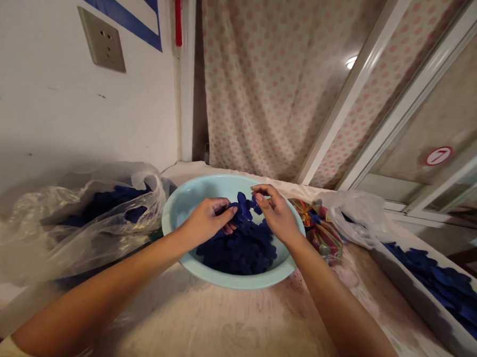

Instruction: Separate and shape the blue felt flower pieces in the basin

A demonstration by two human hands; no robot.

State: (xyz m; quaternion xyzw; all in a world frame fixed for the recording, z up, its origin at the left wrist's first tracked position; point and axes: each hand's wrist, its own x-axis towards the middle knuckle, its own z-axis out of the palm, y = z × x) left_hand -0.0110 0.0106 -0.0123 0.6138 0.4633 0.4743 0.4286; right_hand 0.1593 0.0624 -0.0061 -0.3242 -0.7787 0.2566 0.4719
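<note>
A light blue basin [189,197] stands on the table and holds a heap of small dark blue pieces [238,250]. Both of my hands are over the basin. My left hand [208,219] has its fingers closed on some of the blue pieces at the top of the heap. My right hand [274,209] pinches a blue piece [247,205] between thumb and fingers, just beside the left hand's fingertips.
A clear plastic bag [80,218] with more blue pieces lies left of the basin. A multicoloured cloth [319,225] and a white plastic bag [352,211] sit to the right. A long tray [436,295] of blue pieces runs along the right edge. A wall and dotted curtain stand behind.
</note>
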